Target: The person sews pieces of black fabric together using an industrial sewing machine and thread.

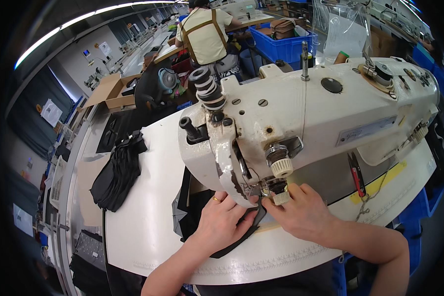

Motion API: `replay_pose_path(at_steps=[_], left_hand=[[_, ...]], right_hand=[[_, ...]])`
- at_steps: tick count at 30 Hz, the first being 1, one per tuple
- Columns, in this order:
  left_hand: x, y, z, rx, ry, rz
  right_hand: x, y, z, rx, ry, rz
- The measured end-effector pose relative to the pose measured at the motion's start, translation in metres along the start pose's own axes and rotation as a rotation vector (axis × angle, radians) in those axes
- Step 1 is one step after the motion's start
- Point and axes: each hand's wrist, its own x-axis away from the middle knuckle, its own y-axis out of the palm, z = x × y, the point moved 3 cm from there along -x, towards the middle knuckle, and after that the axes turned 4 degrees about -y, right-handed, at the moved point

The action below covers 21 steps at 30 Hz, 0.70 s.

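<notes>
White, rounded work table (148, 197), scuffed along the near edge, with a strip of yellow tape (380, 183) at its right side; set in a long workshop under a bright ceiling strip light (74, 22), with grey walls at left and rows of further benches running toward the back; one cream-coloured industrial sewing machine (320, 118) across the middle of the table, paint chipped on its head, two ribbed tension knobs on the front; one pair of red-handled snips (356, 173) lying under the machine arm; one heap of black fabric pieces (117, 172) at the table's left, well apart from the hands; one dark piece of black fabric (195, 219) spread flat on the table at the foot of the machine, reaching under the needle area; left hand (222, 222) laid palm-down on that fabric, fingers fairly straight and slightly spread, pressing rather than gripping, one gold ring on a finger; right hand (303, 212) just beside it, fingers curled and drawn together at the fabric's edge by the presser foot, thumb and forefinger seemingly pinching the cloth, though the exact hold hidden by the machine head; farther back, one other person (204, 32) seated facing away in a pale top with brown straps; one blue plastic crate (281, 42) of brown pieces near them; two open cardboard boxes (111, 93) at left.
</notes>
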Motion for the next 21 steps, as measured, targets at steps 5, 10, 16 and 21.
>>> replay_pose_path(at_steps=[5, 10, 16, 21], left_hand=[[-0.001, 0.001, -0.004, -0.01, -0.02, -0.11], [0.005, 0.004, -0.004, -0.053, 0.071, -0.057], [0.012, 0.005, -0.001, -0.096, 0.057, -0.053], [0.011, 0.004, -0.003, -0.122, 0.092, -0.022]], right_hand=[[-0.002, 0.002, 0.0, 0.077, -0.023, -0.028], [-0.003, 0.007, 0.004, -0.076, 0.074, 0.09], [-0.002, 0.01, 0.005, -0.148, 0.082, 0.064], [-0.005, 0.01, 0.006, -0.152, 0.045, 0.091]])
